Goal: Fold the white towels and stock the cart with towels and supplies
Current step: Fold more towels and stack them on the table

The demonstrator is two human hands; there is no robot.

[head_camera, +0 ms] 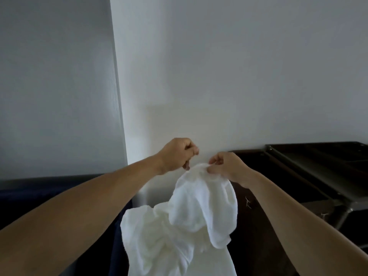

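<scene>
A pale wall (219, 66) fills the upper frame. A dark metal-framed cart (318, 170) stands at the right edge, and a dark blue surface (29, 196) lies at lower left. A dark brown panel (249, 212) is partly hidden behind the cloth. At lower centre hangs the white towel (199, 206), rumpled, in loose bunched folds. The left hand (177, 154) and right hand (227, 166), close together, each pinch its top edge with curled fingers.
</scene>
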